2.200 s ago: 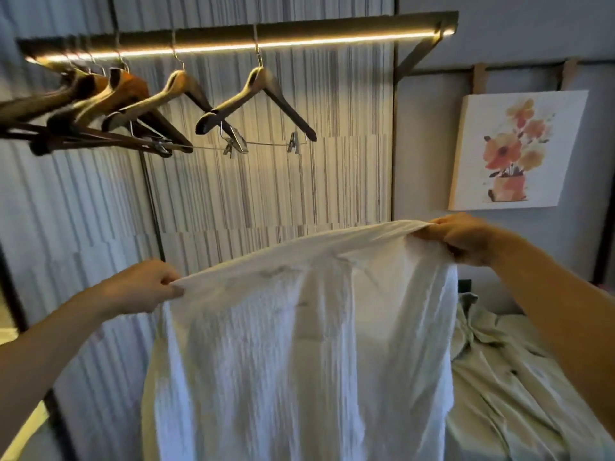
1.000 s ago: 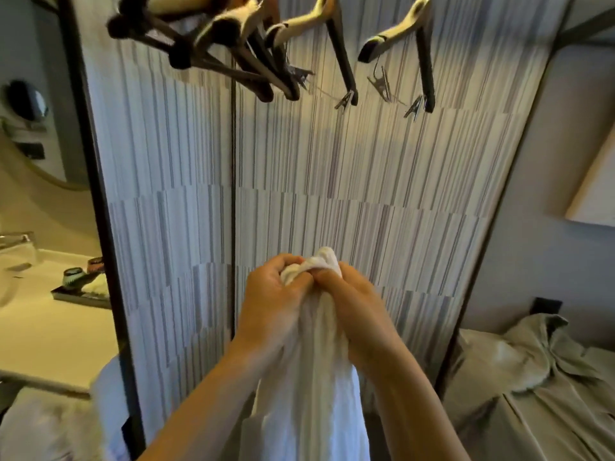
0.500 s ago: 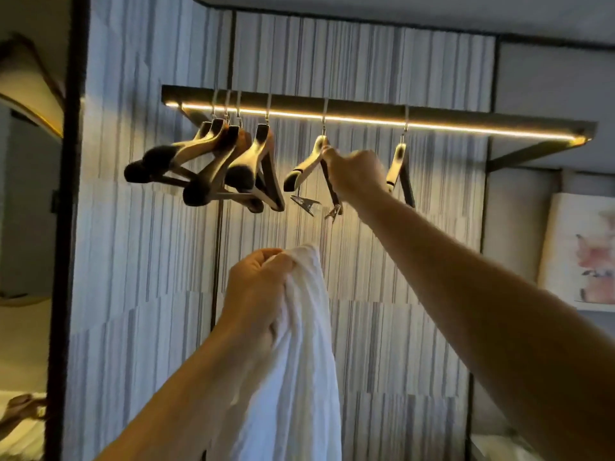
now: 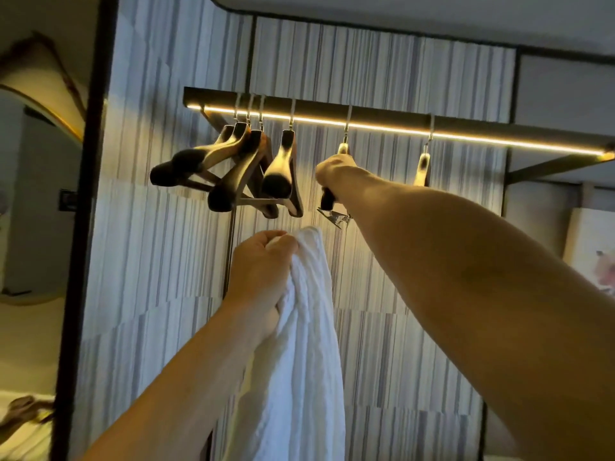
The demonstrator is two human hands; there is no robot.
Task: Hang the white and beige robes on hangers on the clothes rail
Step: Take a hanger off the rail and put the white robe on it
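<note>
Rail [image 4: 466, 123] overhead carries my chosen wooden hanger [image 4: 327, 198]; my right hand [image 4: 332, 171] is closed around it. Below the rail, my left hand [image 4: 258, 271] bunches the white robe [image 4: 299, 361]. I should lift the hook clear before pulling. Beige robe is out of view.

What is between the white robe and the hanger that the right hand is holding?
Nothing visible. The white robe, bunched in the left hand, hangs just below the hanger gripped by the right hand; only open air lies between them. The other hangers are off to the left.
</note>
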